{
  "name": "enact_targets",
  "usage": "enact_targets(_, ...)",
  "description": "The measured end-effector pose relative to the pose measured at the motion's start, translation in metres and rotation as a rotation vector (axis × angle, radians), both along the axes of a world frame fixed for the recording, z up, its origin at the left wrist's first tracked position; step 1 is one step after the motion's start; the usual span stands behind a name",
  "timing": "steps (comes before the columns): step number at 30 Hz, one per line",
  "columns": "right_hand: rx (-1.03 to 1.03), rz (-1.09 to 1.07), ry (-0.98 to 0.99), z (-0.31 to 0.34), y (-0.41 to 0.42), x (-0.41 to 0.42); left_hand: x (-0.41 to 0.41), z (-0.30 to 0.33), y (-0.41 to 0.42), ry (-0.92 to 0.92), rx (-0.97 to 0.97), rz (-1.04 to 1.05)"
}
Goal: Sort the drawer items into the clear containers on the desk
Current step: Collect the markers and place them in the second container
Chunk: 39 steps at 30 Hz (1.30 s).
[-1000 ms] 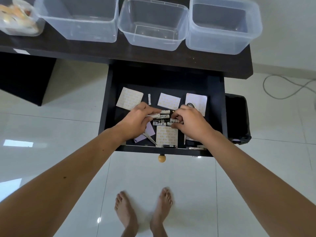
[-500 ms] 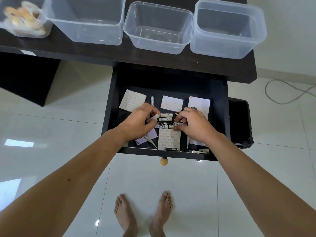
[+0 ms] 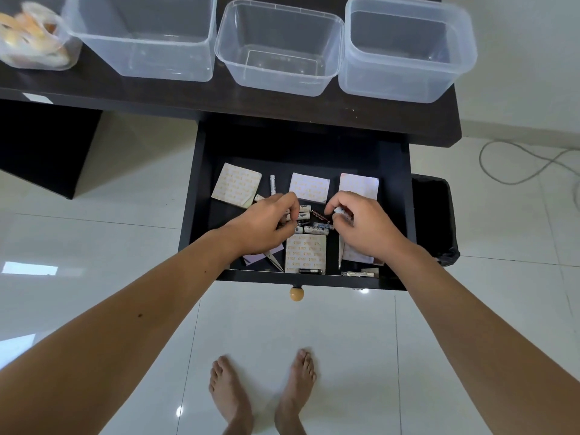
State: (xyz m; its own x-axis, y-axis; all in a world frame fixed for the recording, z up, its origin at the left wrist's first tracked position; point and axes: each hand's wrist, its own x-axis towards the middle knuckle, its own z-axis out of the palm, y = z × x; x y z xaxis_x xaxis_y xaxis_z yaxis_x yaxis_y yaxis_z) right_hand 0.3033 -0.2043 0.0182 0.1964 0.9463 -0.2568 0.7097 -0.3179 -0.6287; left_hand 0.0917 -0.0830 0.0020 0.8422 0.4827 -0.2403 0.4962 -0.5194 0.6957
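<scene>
Metal-cased batteries (image 3: 309, 221) in the drawer (image 3: 201, 196) middle are small, dense, stiff and slick, so pinch each mid-barrel across its width; your right hand (image 3: 364, 229) already pinches one, your left hand (image 3: 266, 226) curls onto the pile, hold unclear.

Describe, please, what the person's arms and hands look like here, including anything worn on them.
Both forearms are bare, with no sleeves in view. The left hand and right hand wear no gloves, and no rings, watch or bracelets are visible. A small dark mark sits on the left forearm. The feet below are bare too.
</scene>
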Motion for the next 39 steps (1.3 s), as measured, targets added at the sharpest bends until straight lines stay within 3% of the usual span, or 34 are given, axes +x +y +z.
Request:
enact_targets(4,-0.046,0.026,-0.036,-0.006,0.004,-0.003,0.005,-0.007,0.001,0.074,0.133,-0.055)
enact_targets(10,-0.045,0.071,-0.094,-0.013,0.004,-0.003,0.005,-0.009,0.001,0.147,0.131,0.01)
enact_targets(19,-0.101,0.155,-0.208,-0.017,0.01,-0.003,-0.008,-0.001,0.004,-0.063,-0.042,0.165)
enact_targets(28,-0.083,0.11,-0.122,-0.008,0.005,-0.007,-0.012,0.002,0.005,-0.175,-0.127,0.278)
enact_targets(35,-0.037,0.071,0.024,0.002,0.002,-0.005,-0.012,0.001,0.008,-0.131,-0.086,0.31)
enact_targets(39,-0.074,0.065,-0.002,0.002,0.007,-0.007,-0.01,0.004,0.006,-0.122,-0.069,0.281)
